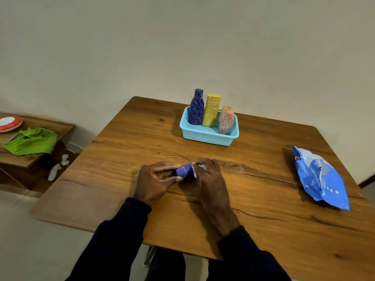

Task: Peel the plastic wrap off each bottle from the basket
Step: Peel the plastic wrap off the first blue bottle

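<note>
Centre of the frame, low: my left hand (156, 180) curls round the purple bottle (184, 171) lying on the wooden worktop (263, 199). My right hand (209, 177) clamps its other end. The blue basket (209, 136) stands above, near a plain wall.

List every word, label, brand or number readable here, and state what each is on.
Nothing is legible.
Blue packet: white print near its upper corner, too small and blurred.
Red disc at far left: marks on its pale centre, blurred.
Dark purple bottle, yellow bottle and pink bottle in the basket, and the held purple bottle in the left hand and right hand: white squiggles only, no lettering visible.
</note>
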